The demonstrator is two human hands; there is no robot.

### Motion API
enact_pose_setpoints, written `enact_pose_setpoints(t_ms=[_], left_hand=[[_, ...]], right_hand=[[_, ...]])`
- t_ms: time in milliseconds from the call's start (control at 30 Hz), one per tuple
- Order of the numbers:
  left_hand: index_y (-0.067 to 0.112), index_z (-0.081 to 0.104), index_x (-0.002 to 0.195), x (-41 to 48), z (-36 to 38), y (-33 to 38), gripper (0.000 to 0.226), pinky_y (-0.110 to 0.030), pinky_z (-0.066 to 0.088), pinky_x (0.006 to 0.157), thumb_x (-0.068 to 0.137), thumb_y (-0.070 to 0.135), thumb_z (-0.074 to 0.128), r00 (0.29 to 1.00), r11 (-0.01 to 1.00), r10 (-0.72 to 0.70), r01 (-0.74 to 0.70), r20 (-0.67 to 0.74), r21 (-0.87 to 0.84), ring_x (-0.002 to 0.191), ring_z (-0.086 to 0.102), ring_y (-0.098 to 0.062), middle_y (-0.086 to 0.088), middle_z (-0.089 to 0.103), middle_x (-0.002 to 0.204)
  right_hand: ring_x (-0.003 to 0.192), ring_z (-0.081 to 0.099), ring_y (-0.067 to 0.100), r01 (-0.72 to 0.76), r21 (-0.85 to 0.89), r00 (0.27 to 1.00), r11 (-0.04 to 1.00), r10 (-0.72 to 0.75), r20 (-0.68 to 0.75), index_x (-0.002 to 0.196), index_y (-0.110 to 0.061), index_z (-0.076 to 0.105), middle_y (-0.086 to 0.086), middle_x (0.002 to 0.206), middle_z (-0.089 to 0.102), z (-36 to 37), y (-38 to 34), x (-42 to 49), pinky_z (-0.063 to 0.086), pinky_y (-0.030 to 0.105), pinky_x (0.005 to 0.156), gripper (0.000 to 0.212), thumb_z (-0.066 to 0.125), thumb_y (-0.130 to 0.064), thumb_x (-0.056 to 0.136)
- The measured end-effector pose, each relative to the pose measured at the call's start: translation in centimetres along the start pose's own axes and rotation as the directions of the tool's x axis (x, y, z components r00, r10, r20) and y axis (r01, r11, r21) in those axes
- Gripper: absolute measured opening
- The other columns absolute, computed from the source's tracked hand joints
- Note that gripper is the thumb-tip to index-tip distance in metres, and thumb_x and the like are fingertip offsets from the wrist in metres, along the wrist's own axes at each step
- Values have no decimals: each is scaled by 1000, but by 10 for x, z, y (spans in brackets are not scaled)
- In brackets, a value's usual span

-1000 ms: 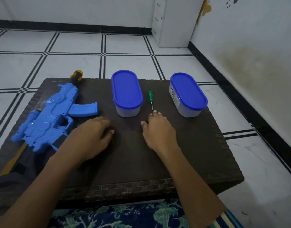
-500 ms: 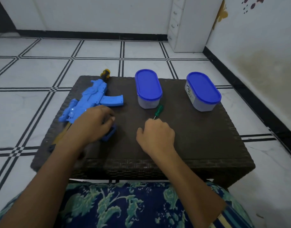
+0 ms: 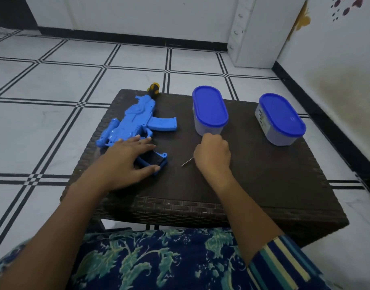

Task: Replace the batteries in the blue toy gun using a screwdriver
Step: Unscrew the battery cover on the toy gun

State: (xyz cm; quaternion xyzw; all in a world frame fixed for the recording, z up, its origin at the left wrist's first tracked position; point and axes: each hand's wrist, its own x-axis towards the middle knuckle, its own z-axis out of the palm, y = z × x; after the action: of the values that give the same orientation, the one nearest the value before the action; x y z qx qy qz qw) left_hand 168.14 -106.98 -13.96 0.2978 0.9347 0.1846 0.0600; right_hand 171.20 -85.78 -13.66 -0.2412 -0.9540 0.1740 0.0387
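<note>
Right grip [image 3: 212, 155] clasps screwdriver [image 3: 187, 162]; left grip [image 3: 127, 162] flat on gun [image 3: 135, 120].

Blue toy gun [image 3: 135, 122], yellow-tipped; blue container lids [image 3: 209, 105]; dark brown woven table [image 3: 263, 174]; white floor tiles [image 3: 43, 126], black-lined.

A dark woven table [image 3: 263, 185] was seen at the centre of the frame, set on a white tiled floor [image 3: 54, 84] crossed by black lines. A blue-lidded container [image 3: 209, 109] was placed on it at upper centre, and a second blue-lidded container [image 3: 280, 119] further right, well apart. A white drawer unit [image 3: 255, 32] was set at the upper right.
</note>
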Motion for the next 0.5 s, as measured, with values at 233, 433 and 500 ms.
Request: enact_pose_setpoints(t_ms=[233,433,500], left_hand=[[30,44,141,-1,-1,-6,70,-38,11,118,79,57,64,1000,999,8,-8,9,-35,145,18,-9,11,31,153],[30,45,140,-3,0,-10,72,-37,14,119,77,59,65,1000,999,16,-16,7,-48,144,18,-7,13,32,153],[30,45,140,-3,-1,-10,72,-38,17,119,77,59,65,1000,999,14,-14,9,-44,144,19,-7,14,33,152]], right_hand=[[77,68,18,7,284,999,959,-18,35,82,-10,70,3,77,70,2,-10,-3,49,23,58,6,71,-15,80],[51,69,18,-36,800,998,599,-27,65,96,-6,58,7,67,66,-12,-23,-14,62,38,66,25,72,-2,76],[54,69,20,-10,891,998,454,-57,41,110,-9,52,7,66,66,-15,-25,-14,62,37,68,38,70,4,79]])
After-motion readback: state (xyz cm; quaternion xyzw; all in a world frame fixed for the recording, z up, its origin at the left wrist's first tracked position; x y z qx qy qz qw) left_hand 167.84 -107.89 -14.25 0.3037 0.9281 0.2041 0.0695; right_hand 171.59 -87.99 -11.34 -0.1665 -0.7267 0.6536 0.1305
